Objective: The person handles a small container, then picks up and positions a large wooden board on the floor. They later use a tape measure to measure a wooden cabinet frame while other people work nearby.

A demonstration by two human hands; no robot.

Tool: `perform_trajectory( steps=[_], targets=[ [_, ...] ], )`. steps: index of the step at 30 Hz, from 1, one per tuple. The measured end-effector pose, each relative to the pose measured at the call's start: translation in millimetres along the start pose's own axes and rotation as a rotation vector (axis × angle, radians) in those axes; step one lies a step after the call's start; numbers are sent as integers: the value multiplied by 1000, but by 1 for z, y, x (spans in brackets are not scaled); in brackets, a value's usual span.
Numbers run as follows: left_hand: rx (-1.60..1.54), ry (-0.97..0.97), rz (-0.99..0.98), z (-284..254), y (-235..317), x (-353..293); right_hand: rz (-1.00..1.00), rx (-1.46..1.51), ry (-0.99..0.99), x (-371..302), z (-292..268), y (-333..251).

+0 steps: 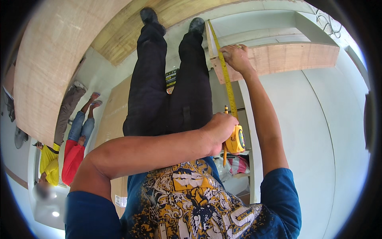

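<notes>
My left hand (220, 131) is closed around a yellow tape measure (237, 140), and a pencil (225, 156) is held upright in the same grip. From the case, the yellow blade (229, 85) runs away from me across the near plywood side of a box-like wooden frame (278, 57) and along its left end. My right hand (237, 57) reaches to the frame's near left corner. Its fingers are curled and pressed against the blade at the board's top edge; exactly how they pinch it is partly hidden.
A large plywood sheet (51, 59) rises at the left. Beside my legs stands a big cardboard box (115, 107). Two people, in a yellow shirt (49, 165) and a red shirt (73, 159), are farther left. White panels (306, 139) line the right, and loose cable (332, 28) lies at the far right.
</notes>
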State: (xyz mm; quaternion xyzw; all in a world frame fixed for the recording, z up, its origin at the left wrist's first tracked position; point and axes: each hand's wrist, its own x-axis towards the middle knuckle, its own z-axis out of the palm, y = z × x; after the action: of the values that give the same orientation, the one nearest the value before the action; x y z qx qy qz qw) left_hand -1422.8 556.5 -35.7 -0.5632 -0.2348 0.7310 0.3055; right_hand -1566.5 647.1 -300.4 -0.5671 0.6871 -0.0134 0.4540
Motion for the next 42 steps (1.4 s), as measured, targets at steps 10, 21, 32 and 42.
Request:
perform_trajectory(
  steps=[10, 21, 32, 42],
  targets=[
    [-33, -38, 23, -5, -6, 4, 15, 9, -39, 5, -2, -2],
    [-54, -205, -31, -12, -8, 11, 155, 84, -157, 12, -7, -12],
    [-79, -269, 12, -12, -25, 31, 117, 20, -180, 15, -9, -15],
    [-109, -288, 0, -16, -21, 27, 188, 15, -209, 16, -9, -13]
  ],
)
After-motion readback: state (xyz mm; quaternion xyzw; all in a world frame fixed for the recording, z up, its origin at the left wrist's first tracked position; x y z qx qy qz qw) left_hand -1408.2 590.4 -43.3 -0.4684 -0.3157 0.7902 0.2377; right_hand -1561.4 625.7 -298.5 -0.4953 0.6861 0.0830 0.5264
